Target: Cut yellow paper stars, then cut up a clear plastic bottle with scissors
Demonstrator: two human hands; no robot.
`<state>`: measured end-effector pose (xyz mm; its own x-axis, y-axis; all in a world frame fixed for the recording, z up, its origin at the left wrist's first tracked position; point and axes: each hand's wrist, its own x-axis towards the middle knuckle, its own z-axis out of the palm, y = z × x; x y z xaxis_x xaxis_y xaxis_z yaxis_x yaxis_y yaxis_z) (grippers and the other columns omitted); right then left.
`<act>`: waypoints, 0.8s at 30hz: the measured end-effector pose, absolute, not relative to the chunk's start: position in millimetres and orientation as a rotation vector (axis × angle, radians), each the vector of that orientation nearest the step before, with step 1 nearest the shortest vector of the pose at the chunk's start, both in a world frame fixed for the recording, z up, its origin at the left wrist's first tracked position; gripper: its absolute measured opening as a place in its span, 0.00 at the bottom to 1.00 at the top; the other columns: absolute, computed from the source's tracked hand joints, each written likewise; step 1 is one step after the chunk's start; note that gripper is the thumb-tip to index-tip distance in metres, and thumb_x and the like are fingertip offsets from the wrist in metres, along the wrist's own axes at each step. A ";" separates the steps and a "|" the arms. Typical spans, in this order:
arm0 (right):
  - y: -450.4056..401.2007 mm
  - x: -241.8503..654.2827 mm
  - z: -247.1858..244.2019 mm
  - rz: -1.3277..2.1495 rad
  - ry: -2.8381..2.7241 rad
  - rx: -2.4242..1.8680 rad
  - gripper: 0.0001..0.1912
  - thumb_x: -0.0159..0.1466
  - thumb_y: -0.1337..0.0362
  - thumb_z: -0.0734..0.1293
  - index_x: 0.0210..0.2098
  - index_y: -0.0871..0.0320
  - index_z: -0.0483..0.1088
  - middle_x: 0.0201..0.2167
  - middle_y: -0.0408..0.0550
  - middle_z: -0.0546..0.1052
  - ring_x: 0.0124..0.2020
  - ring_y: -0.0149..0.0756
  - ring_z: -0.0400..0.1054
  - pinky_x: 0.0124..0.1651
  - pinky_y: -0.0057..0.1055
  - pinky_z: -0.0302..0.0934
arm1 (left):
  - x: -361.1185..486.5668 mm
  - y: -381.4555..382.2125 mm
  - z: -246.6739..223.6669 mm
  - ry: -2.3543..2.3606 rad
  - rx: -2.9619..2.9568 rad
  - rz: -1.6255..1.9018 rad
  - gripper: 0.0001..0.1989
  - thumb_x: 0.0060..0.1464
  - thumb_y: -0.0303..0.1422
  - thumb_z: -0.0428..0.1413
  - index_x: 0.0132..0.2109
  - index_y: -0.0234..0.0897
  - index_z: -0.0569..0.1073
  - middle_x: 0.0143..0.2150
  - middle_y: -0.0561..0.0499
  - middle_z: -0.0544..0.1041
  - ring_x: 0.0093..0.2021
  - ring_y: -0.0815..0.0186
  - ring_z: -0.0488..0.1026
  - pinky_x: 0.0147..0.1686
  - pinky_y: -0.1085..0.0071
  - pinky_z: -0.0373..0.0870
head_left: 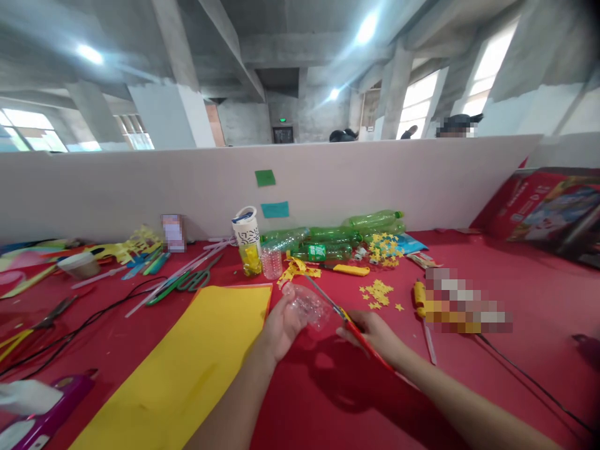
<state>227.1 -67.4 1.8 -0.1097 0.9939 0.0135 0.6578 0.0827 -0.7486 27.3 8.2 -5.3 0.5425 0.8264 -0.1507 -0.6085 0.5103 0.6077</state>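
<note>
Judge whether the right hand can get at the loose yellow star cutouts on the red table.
Probably: the yellow star cutouts lie just beyond the right hand, nothing visibly between, though red-handled metal scissors occupy it.

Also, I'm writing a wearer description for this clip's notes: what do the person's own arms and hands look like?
The left hand and right hand are bare, with no gloves. The left forearm and right forearm show no sleeves, watch or bracelet. Nail details are too small to tell.
</note>
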 end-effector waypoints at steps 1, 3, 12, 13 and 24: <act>-70.9 229.5 4.5 0.863 -1.840 -1.611 0.20 0.61 0.49 0.61 0.23 0.55 0.54 0.19 0.36 0.56 0.21 0.27 0.50 0.23 0.24 0.45 | 25.9 9.8 -4.1 0.444 0.535 0.934 0.09 0.57 0.34 0.53 0.39 0.32 0.72 0.37 0.44 0.79 0.39 0.60 0.77 0.47 0.63 0.71; -77.3 235.9 11.0 0.948 -1.875 -1.583 0.19 0.63 0.48 0.60 0.25 0.56 0.56 0.19 0.36 0.58 0.21 0.27 0.51 0.24 0.24 0.46 | 23.1 12.8 -2.1 0.440 0.538 1.004 0.10 0.57 0.36 0.53 0.39 0.33 0.72 0.36 0.45 0.79 0.38 0.61 0.77 0.45 0.63 0.72; -82.8 248.2 15.4 1.024 -2.014 -1.670 0.20 0.62 0.46 0.62 0.26 0.57 0.58 0.22 0.38 0.60 0.24 0.30 0.54 0.26 0.25 0.46 | 13.4 27.5 -6.3 0.591 0.500 1.258 0.11 0.57 0.40 0.53 0.38 0.36 0.71 0.35 0.48 0.78 0.36 0.64 0.77 0.43 0.66 0.70; -83.3 246.7 14.7 1.003 -2.033 -1.703 0.21 0.62 0.46 0.62 0.26 0.57 0.59 0.22 0.38 0.61 0.24 0.30 0.54 0.26 0.26 0.46 | 12.8 28.9 -7.3 0.580 0.504 1.267 0.11 0.57 0.40 0.53 0.38 0.36 0.71 0.36 0.48 0.78 0.37 0.63 0.76 0.43 0.65 0.70; -93.7 237.2 10.9 1.330 -1.882 -1.675 0.25 0.64 0.41 0.57 0.27 0.58 0.60 0.20 0.39 0.62 0.21 0.28 0.57 0.22 0.23 0.46 | 23.6 17.8 -5.0 0.443 0.612 1.225 0.14 0.57 0.43 0.53 0.39 0.36 0.70 0.35 0.49 0.76 0.37 0.62 0.74 0.44 0.63 0.69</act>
<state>237.2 -93.7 10.9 -0.2809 0.8950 -0.3465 0.6256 -0.1030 -0.7733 23.6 17.8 -5.0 0.2881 0.9576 0.0100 -0.7302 0.2129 0.6492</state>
